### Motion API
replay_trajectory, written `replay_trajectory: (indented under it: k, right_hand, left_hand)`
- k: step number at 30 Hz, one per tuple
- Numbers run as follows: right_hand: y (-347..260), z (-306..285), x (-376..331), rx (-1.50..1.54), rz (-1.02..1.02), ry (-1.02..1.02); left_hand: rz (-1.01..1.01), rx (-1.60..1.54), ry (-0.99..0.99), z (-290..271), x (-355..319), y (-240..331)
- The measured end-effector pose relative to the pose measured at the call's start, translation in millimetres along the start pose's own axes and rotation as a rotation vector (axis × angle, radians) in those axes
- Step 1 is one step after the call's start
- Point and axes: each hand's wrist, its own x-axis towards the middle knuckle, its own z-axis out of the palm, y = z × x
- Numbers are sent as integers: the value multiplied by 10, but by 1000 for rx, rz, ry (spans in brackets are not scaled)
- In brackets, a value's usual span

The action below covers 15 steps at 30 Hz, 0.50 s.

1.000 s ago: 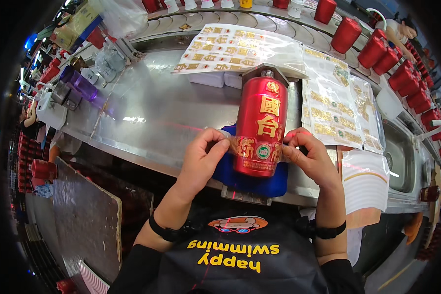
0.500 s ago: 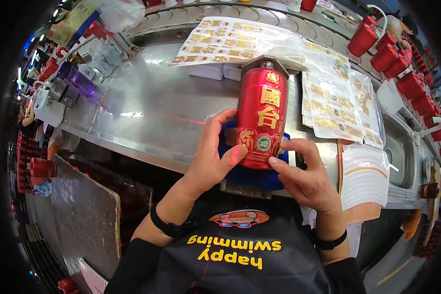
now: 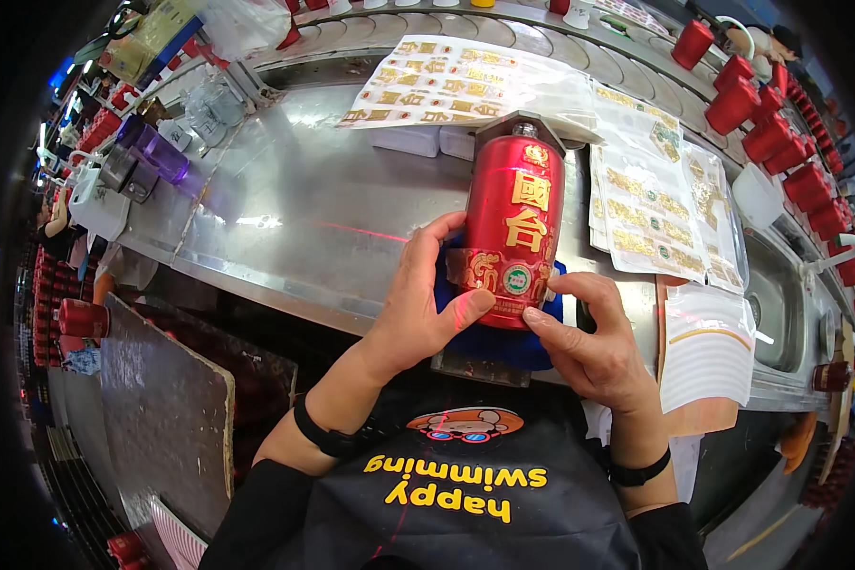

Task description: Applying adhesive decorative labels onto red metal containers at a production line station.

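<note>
A glossy red liquor bottle (image 3: 513, 195) with raised gold characters lies neck-away on a dark angular stand, a blue pad (image 3: 494, 350) beneath its lower end. Around its lower body runs a translucent label (image 3: 517, 279) with gold figures and a green-and-white round mark. The label's left end stands slightly off the bottle. My left hand (image 3: 413, 302) curls along the left side, thumb at the label's lower edge. At the lower right, my right hand (image 3: 594, 344) touches the bottle with thumb and bent forefinger beside the label's right end. Its other fingers are partly hidden.
Sheets of gold labels (image 3: 432, 81) lie beyond the bottle, with more label sheets (image 3: 651, 218) to the right. A metal sink (image 3: 779, 318) is at the far right. On the left stand a purple cup (image 3: 161, 157) and clear jars. Red bottles (image 3: 731, 104) line the right side.
The view has shifted slightly, so the bottle and bench sit a little differently in the picture. Both hands keep nearly the same hold on the bottle and label.
</note>
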Motion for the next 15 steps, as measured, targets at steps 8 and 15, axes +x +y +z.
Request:
replay_trajectory:
  k: [8,15]
  right_hand:
    - [-40,11,38,23,48,16]
    - [3,77,-4,-48,64,43]
  left_hand:
    - [211,497,-106,-130,-80,-56]
    - [353,549,-21,-140,-35,212]
